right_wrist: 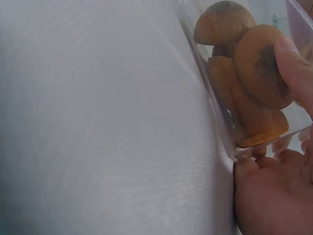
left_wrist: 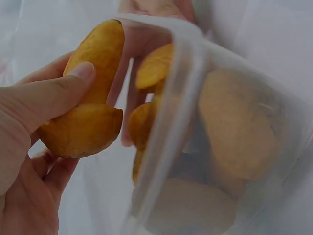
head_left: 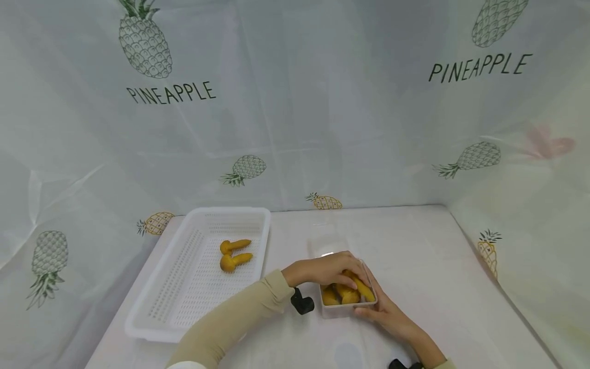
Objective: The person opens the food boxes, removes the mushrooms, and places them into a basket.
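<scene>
A yellow-brown mushroom point(left_wrist: 105, 49) is gripped between the thumb and fingers of my left hand point(head_left: 332, 269), at the mouth of a clear plastic box point(head_left: 341, 311). Its stem points up and its cap down in the left wrist view. Several like mushrooms point(right_wrist: 261, 63) are inside the box, pressed near its walls. My right hand point(head_left: 392, 318) holds the box from the right side, thumb along the near wall and fingers round the far side. In the right wrist view its thumb overlaps a dark-marked cap behind the clear wall.
On the left stands a white perforated basket point(head_left: 154, 307) with two mushrooms point(head_left: 235, 259) toward its right side. A clear lid point(head_left: 328, 241) lies behind the box on the white tabletop point(head_left: 415, 256). A pineapple-print sheet point(head_left: 299, 128) hangs along the table's back and sides.
</scene>
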`<state>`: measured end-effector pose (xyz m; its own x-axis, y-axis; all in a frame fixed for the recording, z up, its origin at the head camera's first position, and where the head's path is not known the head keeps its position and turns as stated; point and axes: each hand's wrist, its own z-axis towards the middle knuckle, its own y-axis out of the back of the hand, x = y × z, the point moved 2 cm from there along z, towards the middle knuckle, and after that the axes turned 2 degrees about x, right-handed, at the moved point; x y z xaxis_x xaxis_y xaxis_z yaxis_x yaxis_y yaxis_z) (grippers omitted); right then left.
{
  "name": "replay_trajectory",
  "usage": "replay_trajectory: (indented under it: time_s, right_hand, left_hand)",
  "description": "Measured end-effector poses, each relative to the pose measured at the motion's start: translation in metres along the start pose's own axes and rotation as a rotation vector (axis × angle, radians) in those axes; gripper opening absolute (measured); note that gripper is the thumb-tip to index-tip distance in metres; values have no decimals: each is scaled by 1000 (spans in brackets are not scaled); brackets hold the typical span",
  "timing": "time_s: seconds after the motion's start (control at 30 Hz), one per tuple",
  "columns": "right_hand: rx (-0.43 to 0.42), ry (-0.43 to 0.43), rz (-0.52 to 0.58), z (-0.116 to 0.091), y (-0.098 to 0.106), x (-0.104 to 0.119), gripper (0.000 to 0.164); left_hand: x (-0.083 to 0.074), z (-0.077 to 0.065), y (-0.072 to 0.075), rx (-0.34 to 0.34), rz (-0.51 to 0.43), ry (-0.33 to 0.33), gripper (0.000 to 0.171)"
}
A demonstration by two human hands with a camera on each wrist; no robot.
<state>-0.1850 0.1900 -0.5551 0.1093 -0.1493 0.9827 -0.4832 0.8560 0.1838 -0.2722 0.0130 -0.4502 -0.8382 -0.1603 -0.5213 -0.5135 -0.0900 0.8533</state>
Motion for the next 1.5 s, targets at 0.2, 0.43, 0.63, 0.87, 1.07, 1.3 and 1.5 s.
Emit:
replay_trajectory:
  time_s: [0.2,0.43,0.63,0.87,1.07,1.3,1.5]
  right_hand:
    - [-14,13,11,0,-1,0,102]
    - [-31,4,-13,0,-2,1,104]
    - [-21,-6,0,2,-3,0,106]
    - [-36,25,-15,-1,-3,0,106]
    - [-39,60,-12,-1,-2,-1,106]
    - [-38,37,-19,0,-1,0,106]
    - [-31,8,-10,0,-1,-1,106]
  left_hand:
    - [-4,-9,16,-64,-72,-4,26]
    - [-7,-30,33,-126,-148,30,30]
    - [-9,-61,51,-194,-186,114,31]
    - [-7,-111,71,-338,-289,181,31]
    - [-6,-154,88,-436,-323,268,31]
    - [4,-201,92,-514,-283,359,31]
    - [20,-237,81,-581,-304,424,31]
